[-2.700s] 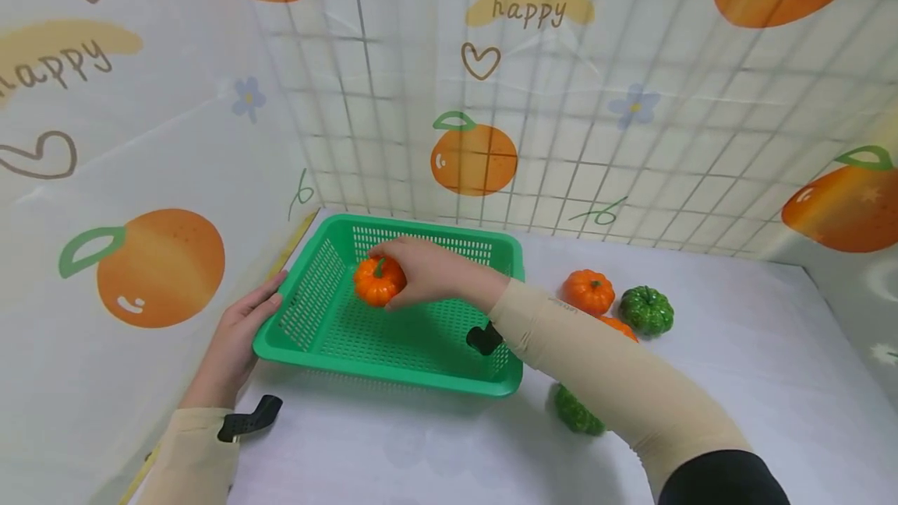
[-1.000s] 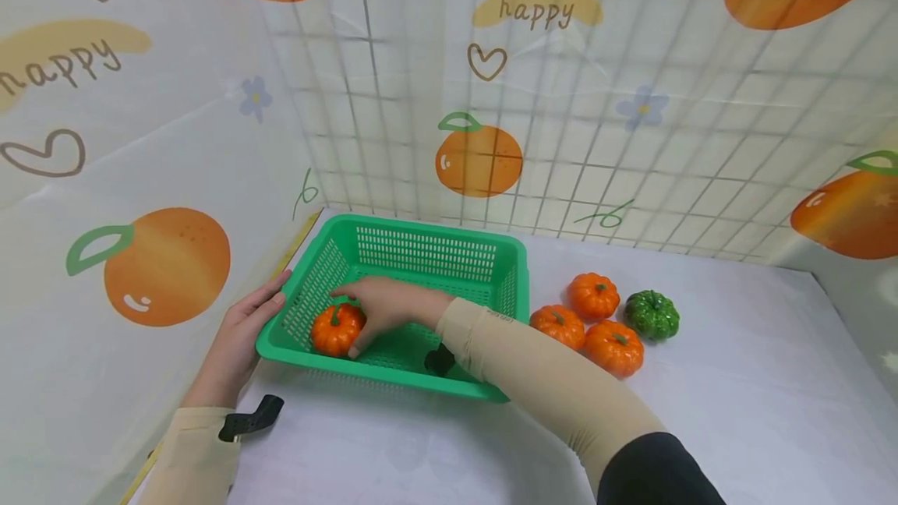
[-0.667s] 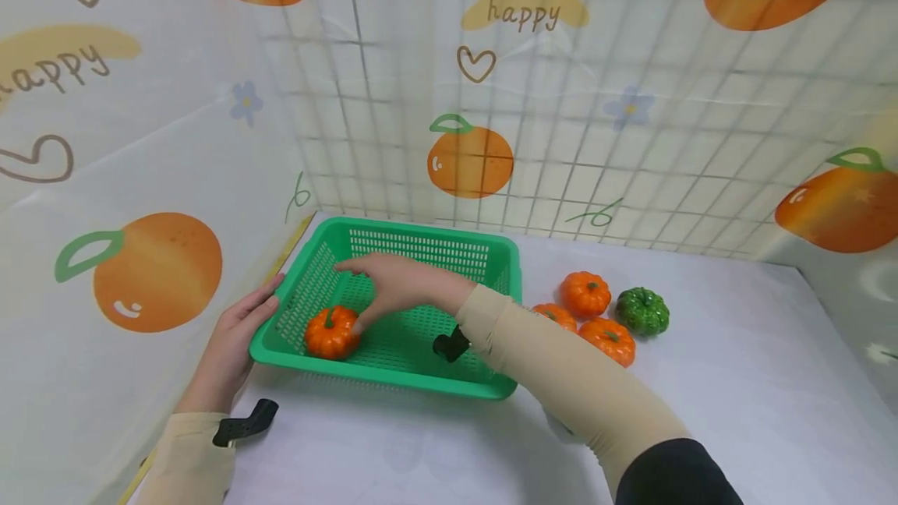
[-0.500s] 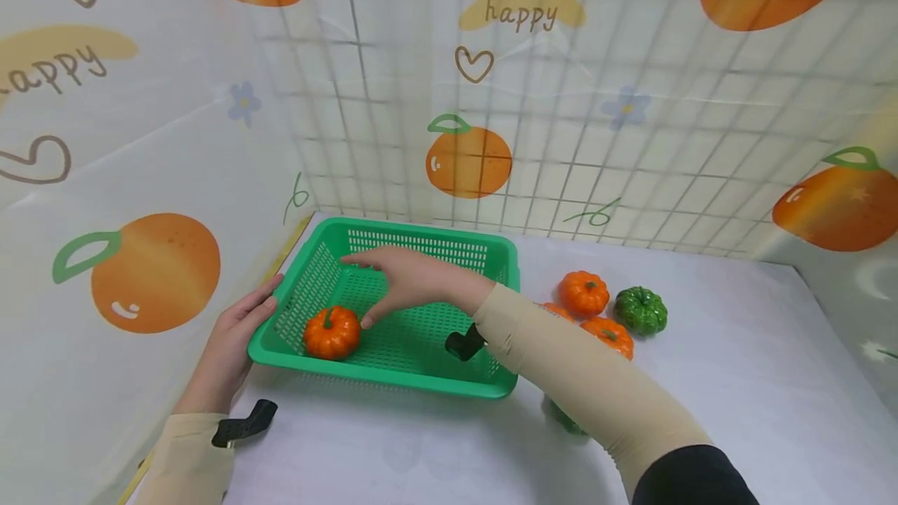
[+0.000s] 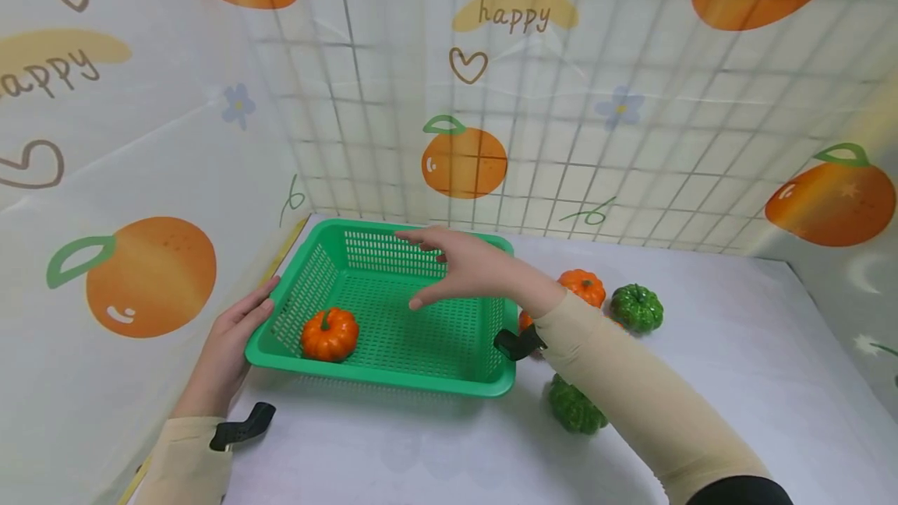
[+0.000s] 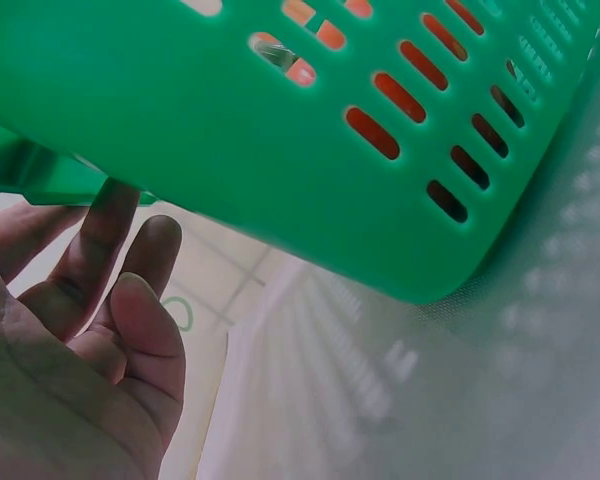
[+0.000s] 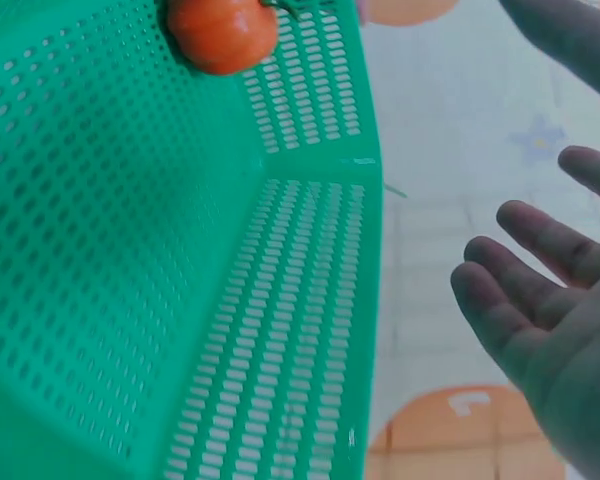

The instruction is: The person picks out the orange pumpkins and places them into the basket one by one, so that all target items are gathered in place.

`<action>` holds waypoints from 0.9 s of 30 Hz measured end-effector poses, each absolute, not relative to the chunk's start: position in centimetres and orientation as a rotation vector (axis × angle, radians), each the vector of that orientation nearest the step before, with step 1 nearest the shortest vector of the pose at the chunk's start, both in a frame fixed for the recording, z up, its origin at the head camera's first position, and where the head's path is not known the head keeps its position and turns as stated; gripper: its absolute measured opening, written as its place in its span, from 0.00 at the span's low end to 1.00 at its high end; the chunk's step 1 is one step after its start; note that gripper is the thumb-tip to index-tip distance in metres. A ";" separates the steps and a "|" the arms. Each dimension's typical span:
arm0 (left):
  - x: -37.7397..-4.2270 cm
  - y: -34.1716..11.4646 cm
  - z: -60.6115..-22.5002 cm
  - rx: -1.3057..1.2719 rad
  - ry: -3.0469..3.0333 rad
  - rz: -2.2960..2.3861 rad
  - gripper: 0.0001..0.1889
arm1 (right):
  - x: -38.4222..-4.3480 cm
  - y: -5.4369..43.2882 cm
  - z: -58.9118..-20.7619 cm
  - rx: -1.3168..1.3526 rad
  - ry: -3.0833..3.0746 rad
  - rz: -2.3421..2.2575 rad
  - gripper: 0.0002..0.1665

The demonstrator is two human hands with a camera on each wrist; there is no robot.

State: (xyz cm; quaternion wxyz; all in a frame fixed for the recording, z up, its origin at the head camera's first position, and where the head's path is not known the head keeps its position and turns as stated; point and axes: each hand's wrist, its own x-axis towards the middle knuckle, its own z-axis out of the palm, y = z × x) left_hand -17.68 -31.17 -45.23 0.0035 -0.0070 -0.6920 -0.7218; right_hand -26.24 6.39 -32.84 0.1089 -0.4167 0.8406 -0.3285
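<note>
In the head view, an orange toy pumpkin (image 5: 330,334) with a green stem sits in the near left corner of a green plastic basket (image 5: 379,380). My right hand (image 5: 477,263) hovers over the basket's right half, fingers spread and holding nothing, as the right wrist view also shows. At the basket's left end, my left hand (image 5: 228,337) rests against the outside of the rim. The left wrist view shows its fingers (image 6: 110,220) loosely bent, fingertips at the green rim. A green pumpkin (image 5: 575,406) lies right of the basket, partly behind my right forearm.
Beyond the right forearm are another orange pumpkin (image 5: 582,287) and a green pumpkin (image 5: 637,308); more orange shows beside the arm, mostly hidden. A white cloth covers the table (image 5: 393,450). Printed curtains over a wire grid (image 5: 533,178) stand behind, with a curtain along the left.
My right hand carried the orange pumpkin to the basket's near left corner and let go. It has since moved up and right. The left hand stays at the rim.
</note>
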 end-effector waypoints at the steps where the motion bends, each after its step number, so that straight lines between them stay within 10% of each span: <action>1: -17.7 -31.2 -45.2 -0.025 -2.168 -2.263 0.28 | -26.2 6.9 -32.8 -1.220 2.477 -0.977 0.58; 27: -17.8 -31.2 -45.4 -0.035 -2.134 -2.287 0.28 | -22.7 19.8 -34.3 -0.806 2.621 -1.231 0.54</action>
